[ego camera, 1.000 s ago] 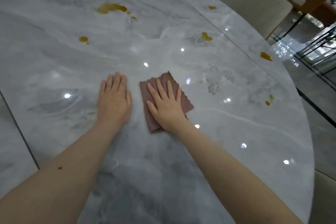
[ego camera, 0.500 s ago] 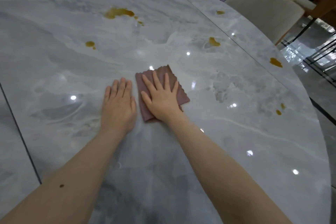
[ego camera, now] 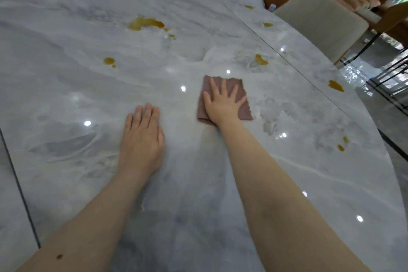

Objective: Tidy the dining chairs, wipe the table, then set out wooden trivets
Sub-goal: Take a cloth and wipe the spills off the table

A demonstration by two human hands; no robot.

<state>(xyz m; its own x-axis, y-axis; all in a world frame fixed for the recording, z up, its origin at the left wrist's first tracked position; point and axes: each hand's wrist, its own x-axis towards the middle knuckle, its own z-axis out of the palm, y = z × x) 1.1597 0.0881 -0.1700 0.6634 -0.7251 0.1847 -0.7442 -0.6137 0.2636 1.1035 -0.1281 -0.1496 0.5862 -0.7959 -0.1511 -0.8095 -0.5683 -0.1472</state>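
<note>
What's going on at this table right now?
A person is wiping a marble table. The right hand presses flat on a brown cloth, fingers spread, while the left hand rests flat on the bare surface beside it. Several yellow-brown spills remain farther out, none under the cloth. A beige chair stands at the far edge. No trivets are in view.

My right hand [ego camera: 223, 106] presses a folded mauve cloth [ego camera: 224, 98] flat on the glossy grey marble table [ego camera: 198, 205], my left hand [ego camera: 142, 139] resting at its eight o'clock, amber spills [ego camera: 145, 23] beyond.
</note>
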